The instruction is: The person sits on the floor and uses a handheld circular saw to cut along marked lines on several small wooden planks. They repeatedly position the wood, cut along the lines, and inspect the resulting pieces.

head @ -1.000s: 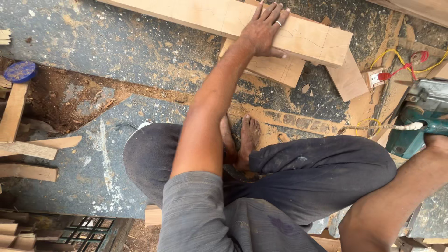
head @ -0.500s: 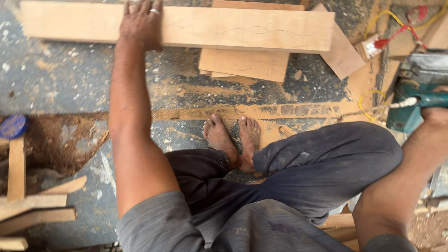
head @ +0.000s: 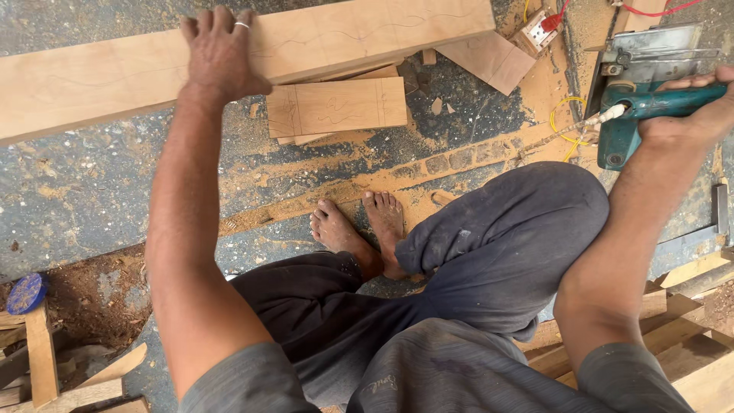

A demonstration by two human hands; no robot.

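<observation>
My left hand [head: 220,52], a ring on one finger, lies flat on a long pale wooden plank [head: 92,76] that runs across the top of the view with a faint pencilled curve along it. My right hand [head: 699,103] is closed around the handle of a teal power saw [head: 650,92] at the right edge; its metal base plate sits above the hand. I squat on the floor, bare feet [head: 359,226] together in front of me, knees in dark trousers.
A shorter marked board [head: 336,107] lies under the plank. Wood offcuts [head: 489,61] and sawdust cover the concrete floor. A socket block with red and yellow wires [head: 539,30] lies near the saw. Wooden battens [head: 38,359] and a blue lid [head: 27,293] are at left.
My left hand has slid leftward along the plank, and the plank now sits tilted across the top. My right hand has kept hold of the saw.
</observation>
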